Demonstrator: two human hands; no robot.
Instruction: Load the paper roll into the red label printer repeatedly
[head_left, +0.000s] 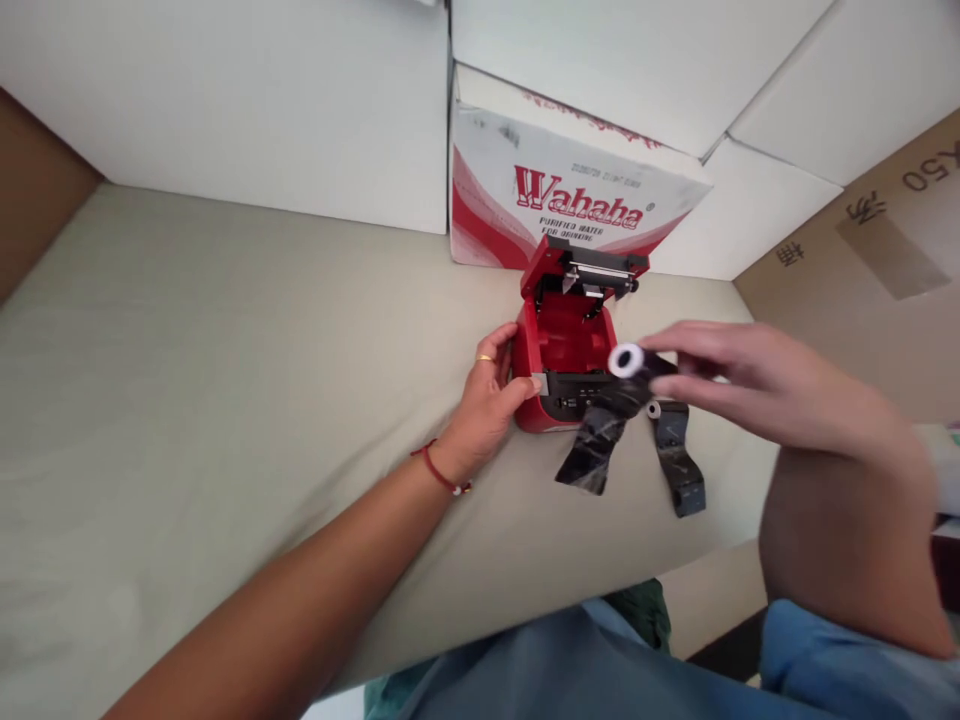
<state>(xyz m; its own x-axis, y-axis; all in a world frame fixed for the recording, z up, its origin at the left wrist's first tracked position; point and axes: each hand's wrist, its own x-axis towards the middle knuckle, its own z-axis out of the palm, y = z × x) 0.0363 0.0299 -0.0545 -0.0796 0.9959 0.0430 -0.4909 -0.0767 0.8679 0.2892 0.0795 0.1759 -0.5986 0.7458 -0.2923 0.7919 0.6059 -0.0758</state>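
A small red printer [564,345] sits on the beige table with its lid [589,265] swung open and its inner bay showing. My left hand [489,400] grips the printer's left side, thumb on the front edge. My right hand [750,378] holds a black ribbon roll with a white core [628,362] just above the printer's right front corner. A loose black strip [592,450] hangs from that roll. A second black ribbon piece with a small white core [675,455] lies on the table to the right.
A white and red Wahaha carton [555,195] stands right behind the printer. White boxes [240,100] line the back, brown cartons [870,250] the right side. The beige table [187,380] stretches wide to the left. My knee [840,560] is at the table's front right.
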